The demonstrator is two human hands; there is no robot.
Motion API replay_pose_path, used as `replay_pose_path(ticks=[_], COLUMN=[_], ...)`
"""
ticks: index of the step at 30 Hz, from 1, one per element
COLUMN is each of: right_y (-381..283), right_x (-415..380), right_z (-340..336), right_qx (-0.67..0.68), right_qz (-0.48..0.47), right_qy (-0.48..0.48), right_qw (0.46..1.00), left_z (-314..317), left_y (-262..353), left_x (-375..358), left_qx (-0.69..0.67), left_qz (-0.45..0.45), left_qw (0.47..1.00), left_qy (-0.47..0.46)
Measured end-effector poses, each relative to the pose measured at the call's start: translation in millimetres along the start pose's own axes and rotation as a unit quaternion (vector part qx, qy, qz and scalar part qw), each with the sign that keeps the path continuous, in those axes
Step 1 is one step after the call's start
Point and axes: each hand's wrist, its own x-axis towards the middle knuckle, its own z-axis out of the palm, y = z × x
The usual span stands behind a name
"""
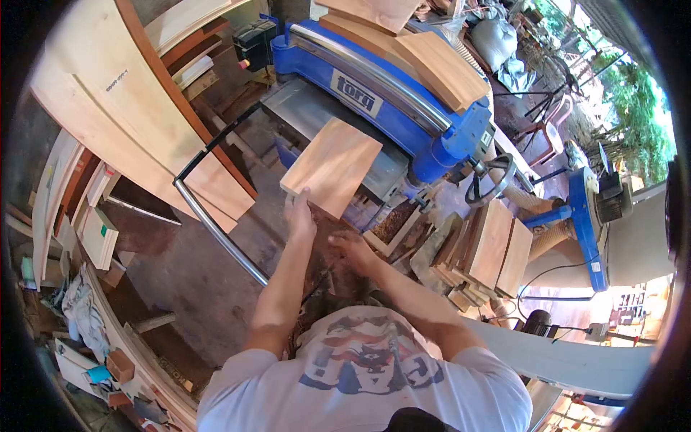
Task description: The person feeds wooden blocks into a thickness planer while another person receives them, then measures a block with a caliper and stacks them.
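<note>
A flat wooden board (332, 164) with reddish grain is held at its near edge by my left hand (301, 214), fingers closed on it. The board's far end lies over the metal bed (302, 108) of a blue thickness planer (360, 79) marked "torq". Below the board's near right corner, my right hand (350, 250) is apart from it, fingers loosely stretched out and nothing in them.
More boards (439, 68) lie on top of the planer, with a handwheel (493, 178) at its right end. A board stack (489, 248) stands to the right. A metal roller bar (219, 230) extends at the left, near tall leaning planks (108, 86).
</note>
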Motion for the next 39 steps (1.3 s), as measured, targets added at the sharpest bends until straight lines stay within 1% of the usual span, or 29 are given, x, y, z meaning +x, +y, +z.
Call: replay_pose_path(ticks=[2, 5, 8, 11, 14, 17, 18, 20, 21, 23, 24, 26, 27, 28, 29, 31, 32, 35, 36, 37, 38, 39], right_y=[15, 15, 13, 17, 27, 40, 43, 55, 58, 55, 52, 64, 69, 74, 71, 66, 53, 49, 39, 38, 47, 95], right_x=[-10, -57, -85, -103, -115, -125, -127, -130, -132, -142, -147, -151, -155, -159, -160, -166, -167, -175, -183, -182, -188, -180], right_z=[-12, -21, -49, -85, -116, -133, -136, -146, -150, -152, -152, -177, -190, -204, -215, -229, -221, -248, -245, -247, -258, -313], right_qx=[0.003, 0.031, 0.03, 0.006, -0.018, -0.029, -0.094, -0.179, -0.221, -0.205, -0.197, -0.242, -0.263, -0.281, -0.292, -0.315, -0.242, -0.273, -0.234, -0.185, -0.133, -0.264], right_qz=[0.001, -0.018, -0.038, -0.087, -0.114, -0.134, -0.095, -0.132, -0.148, -0.127, -0.114, -0.151, -0.167, -0.137, -0.144, -0.155, -0.206, -0.209, -0.19, -0.218, -0.243, -0.252], right_qy=[0.015, 0.043, 0.156, 0.235, 0.288, 0.295, 0.315, 0.321, 0.324, 0.338, 0.344, 0.365, 0.374, 0.392, 0.4, 0.417, 0.421, 0.465, 0.474, 0.506, 0.545, 0.61], right_qw=[1.0, 0.998, 0.987, 0.968, 0.951, 0.946, 0.94, 0.921, 0.908, 0.91, 0.911, 0.886, 0.874, 0.865, 0.857, 0.838, 0.849, 0.816, 0.827, 0.814, 0.791, 0.703], left_z=[10, 42, 61, 70, 81, 82, 88, 109, 116, 129, 132, 142, 150, 153, 162, 168, 175, 180, 183, 184, 175, 166], left_y=[-4, -1, -2, -13, -20, -31, -35, -42, -45, -54, -62, -78, -69, -57, -43, -41, -39, -55, -56, -59, -77, -96], left_x=[20, 26, 39, 56, 72, 105, 113, 128, 130, 139, 147, 162, 148, 134, 124, 119, 121, 140, 143, 152, 177, 202], left_qx=[-0.031, -0.003, 0.079, 0.116, 0.161, 0.245, 0.309, 0.431, 0.448, 0.479, 0.479, 0.478, 0.471, 0.464, 0.452, 0.47, 0.476, 0.528, 0.56, 0.597, 0.653, 0.703], left_qz=[0.045, 0.096, 0.113, 0.167, 0.171, 0.16, 0.172, 0.191, 0.217, 0.27, 0.267, 0.263, 0.255, 0.247, 0.241, 0.216, 0.209, 0.155, 0.123, 0.092, 0.084, 0.075], left_qw=[0.998, 0.99, 0.981, 0.971, 0.96, 0.946, 0.914, 0.827, 0.808, 0.767, 0.762, 0.752, 0.78, 0.803, 0.826, 0.823, 0.822, 0.776, 0.752, 0.726, 0.671, 0.611], left_qy=[0.021, 0.1, 0.14, 0.126, 0.15, 0.139, 0.199, 0.307, 0.315, 0.329, 0.343, 0.369, 0.325, 0.28, 0.234, 0.236, 0.233, 0.309, 0.326, 0.328, 0.342, 0.356])
